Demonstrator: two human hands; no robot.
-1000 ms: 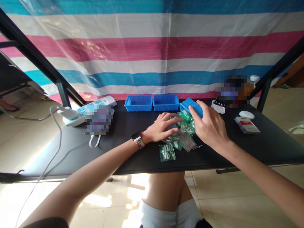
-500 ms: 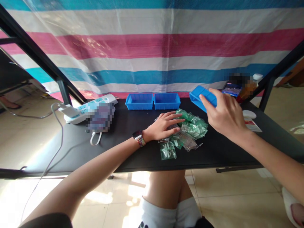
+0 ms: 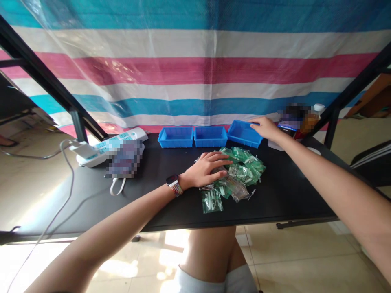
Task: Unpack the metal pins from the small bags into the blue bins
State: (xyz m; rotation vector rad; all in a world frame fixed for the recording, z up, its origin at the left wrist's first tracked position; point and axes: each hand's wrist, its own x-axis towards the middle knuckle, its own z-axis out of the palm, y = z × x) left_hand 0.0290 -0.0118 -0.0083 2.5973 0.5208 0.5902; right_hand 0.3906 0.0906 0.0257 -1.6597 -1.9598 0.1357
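My left hand (image 3: pixel 210 167) lies with fingers spread over the left side of a pile of green and clear plastic packets (image 3: pixel 244 173). The packets hold small white and metal pieces too fine to name. At the right, my right hand (image 3: pixel 265 127) grips the right rim of a blue plastic bin (image 3: pixel 244 133), which sits slightly turned at the back of the black table. Two more blue bins, a left one (image 3: pixel 176 137) and a middle one (image 3: pixel 210 136), stand side by side to its left.
A white power strip (image 3: pixel 114 142) with a plugged-in charger and cable lies at the back left, beside a blurred device (image 3: pixel 126 158). Behind the right forearm stand a bottle (image 3: pixel 316 116) and a dark blurred item. A striped sheet (image 3: pixel 183 69) hangs behind the table (image 3: pixel 122 207).
My right hand has brought the third blue bin down and left, from raised and tilted to the table beside the other two. My left hand stays on the packets. The view has shifted slightly.
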